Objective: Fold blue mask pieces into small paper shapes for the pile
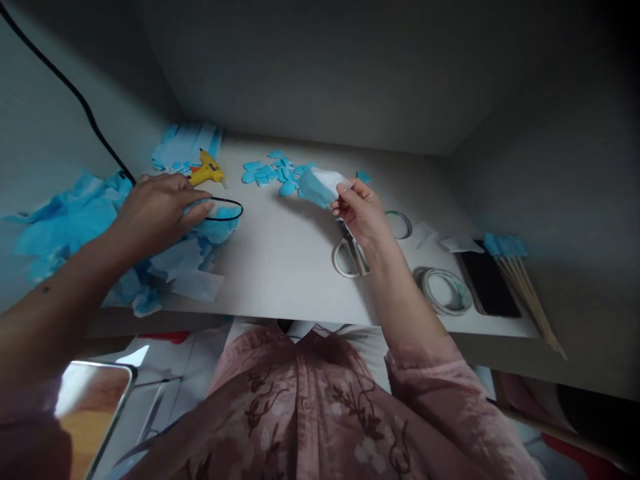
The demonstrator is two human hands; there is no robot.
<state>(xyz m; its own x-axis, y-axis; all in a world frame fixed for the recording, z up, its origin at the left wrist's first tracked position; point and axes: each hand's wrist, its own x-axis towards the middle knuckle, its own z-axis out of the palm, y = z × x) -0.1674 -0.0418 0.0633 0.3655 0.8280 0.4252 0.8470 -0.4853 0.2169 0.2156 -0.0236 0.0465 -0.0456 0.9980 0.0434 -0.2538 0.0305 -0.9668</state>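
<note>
My left hand (165,207) is closed, thumb and fingers pinching a thin black loop (241,212). Beneath and around that hand lies a heap of blue and white fabric scraps (75,217). My right hand (363,210) pinches a piece of blue and white fabric (320,185), raised above the table. Just below the right hand, scissors (347,257) with pale handles rest on the table, partly covered by the wrist. Small blue cut pieces (273,172) are scattered behind the held fabric. A yellow glue gun (207,169) sits beyond my left hand.
Stacked blue masks (187,143) stand at the back left. A tape roll (447,292), another ring-shaped roll (400,225), a dark phone (487,280) and sticks with blue tips (530,293) are at the right. Walls enclose the white table (280,280); a black cable (75,90) hangs left.
</note>
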